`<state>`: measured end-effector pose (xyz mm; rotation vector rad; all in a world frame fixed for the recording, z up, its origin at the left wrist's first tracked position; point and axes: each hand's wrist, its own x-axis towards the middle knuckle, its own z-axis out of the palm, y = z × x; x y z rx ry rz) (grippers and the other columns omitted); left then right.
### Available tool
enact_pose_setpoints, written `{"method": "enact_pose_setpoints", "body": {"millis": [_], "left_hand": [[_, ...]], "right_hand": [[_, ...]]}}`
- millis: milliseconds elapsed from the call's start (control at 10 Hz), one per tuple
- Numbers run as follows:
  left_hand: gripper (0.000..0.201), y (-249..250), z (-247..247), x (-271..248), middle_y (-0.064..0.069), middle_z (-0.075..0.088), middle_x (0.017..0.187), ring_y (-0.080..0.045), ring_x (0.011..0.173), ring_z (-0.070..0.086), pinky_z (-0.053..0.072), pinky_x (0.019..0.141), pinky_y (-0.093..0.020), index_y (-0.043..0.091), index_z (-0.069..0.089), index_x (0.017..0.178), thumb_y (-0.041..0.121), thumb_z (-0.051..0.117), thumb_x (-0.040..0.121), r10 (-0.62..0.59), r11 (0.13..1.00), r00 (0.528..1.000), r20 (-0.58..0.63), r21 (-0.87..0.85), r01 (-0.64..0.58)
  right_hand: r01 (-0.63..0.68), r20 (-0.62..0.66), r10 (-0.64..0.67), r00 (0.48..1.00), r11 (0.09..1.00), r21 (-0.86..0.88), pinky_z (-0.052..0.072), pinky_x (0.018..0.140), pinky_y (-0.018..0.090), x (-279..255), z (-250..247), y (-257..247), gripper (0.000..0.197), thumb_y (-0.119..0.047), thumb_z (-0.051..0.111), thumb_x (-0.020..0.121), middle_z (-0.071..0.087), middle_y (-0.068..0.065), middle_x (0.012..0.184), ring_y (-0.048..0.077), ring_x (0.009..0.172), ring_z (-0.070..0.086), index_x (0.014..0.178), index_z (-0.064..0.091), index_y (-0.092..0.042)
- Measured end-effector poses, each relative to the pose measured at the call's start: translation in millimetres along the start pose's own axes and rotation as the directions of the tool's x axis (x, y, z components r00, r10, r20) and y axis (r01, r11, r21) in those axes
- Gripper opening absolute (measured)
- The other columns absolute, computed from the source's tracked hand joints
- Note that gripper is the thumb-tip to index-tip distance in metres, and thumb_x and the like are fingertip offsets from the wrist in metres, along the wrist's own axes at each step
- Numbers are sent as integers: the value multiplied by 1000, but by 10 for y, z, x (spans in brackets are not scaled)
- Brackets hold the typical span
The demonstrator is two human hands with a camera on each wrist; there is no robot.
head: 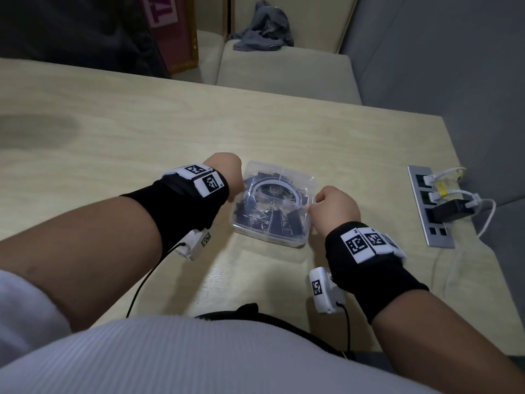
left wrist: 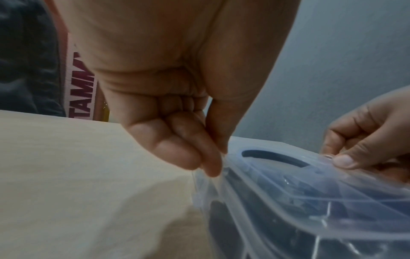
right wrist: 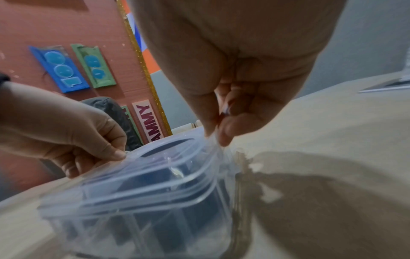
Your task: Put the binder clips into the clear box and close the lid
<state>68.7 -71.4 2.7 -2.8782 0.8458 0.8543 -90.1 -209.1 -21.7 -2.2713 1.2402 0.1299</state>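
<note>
Clear box [head: 295, 237] sits mid-table [head: 142, 143], black binder clips [head: 279, 223] inside | lid [head: 279, 191] lies over the box — left hand [head: 227, 177] pinches its 9 o'clock edge, right hand [head: 332, 209] pinches the 3 o'clock edge | power strip [head: 426, 206] at 3 o'clock

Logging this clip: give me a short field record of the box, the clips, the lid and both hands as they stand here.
container: clear plastic box on the pale wooden table
contents: black binder clips inside the box; none seen loose on the table
lid: clear plastic lid lying over the box, not visibly pressed flat
left hand: left hand pinches the lid's left edge
right hand: right hand pinches the lid's right edge
nearby: grey power strip with white plugs, right of the box
</note>
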Motion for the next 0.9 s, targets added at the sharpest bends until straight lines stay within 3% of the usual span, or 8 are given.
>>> {"method": "enact_pose_setpoints", "body": {"millis": [200, 300, 400, 500, 600, 700, 800, 900], "left_hand": [[12, -18, 42, 23, -11, 78, 80, -24, 77, 75, 61, 80, -35, 3, 78, 75, 13, 71, 77, 18, 1000, 1000, 12, -25, -18], [14, -40, 47, 6, -11, 78, 82, -25, 79, 75, 61, 80, -36, 2, 78, 77, 14, 70, 78, 28, 999, 999, 17, -46, -27], [16, -49, 37, -30, -11, 78, 82, -26, 75, 74, 61, 79, -35, 1, 77, 77, 14, 68, 81, 29, 997, 999, 27, -75, -27], [21, -52, 39, -49, -9, 77, 78, -21, 54, 64, 58, 70, -32, 3, 72, 72, 15, 61, 85, 38, 994, 999, 19, -103, -36], [30, -75, 50, -71, -6, 73, 65, -11, 38, 53, 48, 54, -25, 8, 62, 62, 21, 54, 89, 39, 988, 999, 2, -151, -38], [31, -125, 87, -84, -9, 77, 74, -16, 44, 55, 47, 56, -26, 4, 68, 79, 29, 53, 91, 42, 983, 999, 4, -178, -41], [46, -212, 105, -137, -13, 77, 83, -24, 59, 62, 46, 61, -26, 2, 68, 95, 40, 43, 98, 13, 971, 1000, 22, -238, -8], [45, -384, 172, -204, -12, 77, 85, -25, 72, 70, 46, 62, -26, 4, 62, 100, 43, 39, 99, -16, 941, 1000, 22, -338, 23]], "right_hand": [[31, -24, -32, 999, 999, -30, 41, 63, 28, 51, -53, -19, 6, -20, 60, 84, 65, 6, 85, 28, 78, 59, 88, 58, -16], [32, -26, -32, 999, 999, -18, 42, 64, 30, 56, -38, -1, 10, -21, 58, 85, 64, 6, 87, 29, 79, 59, 93, 58, -16], [23, -15, -23, 1000, 1000, -8, 44, 66, 30, 36, -42, 1, 14, -23, 58, 86, 64, 6, 88, 28, 82, 59, 97, 57, -15], [16, -4, -16, 1000, 1000, 15, 42, 65, 30, 26, -42, 10, 15, -25, 57, 87, 62, 5, 86, 27, 80, 59, 98, 56, -15], [12, 3, -12, 1000, 999, 30, 43, 65, 30, 4, -49, 9, 17, -27, 56, 88, 63, 6, 86, 28, 79, 60, 99, 54, -15], [19, 32, -20, 999, 999, 41, 52, 73, 36, -5, -31, 56, 22, -34, 52, 89, 64, 7, 90, 29, 83, 63, 101, 55, -15], [-18, 69, 13, 998, 997, 68, 56, 77, 43, -67, -57, 118, 32, -46, 46, 90, 65, 4, 90, 29, 81, 66, 101, 56, -18], [-13, 44, 9, 999, 997, 80, 50, 76, 35, -124, -141, 257, 36, -49, 42, 93, 64, 3, 92, 26, 85, 63, 106, 55, -18]]}}
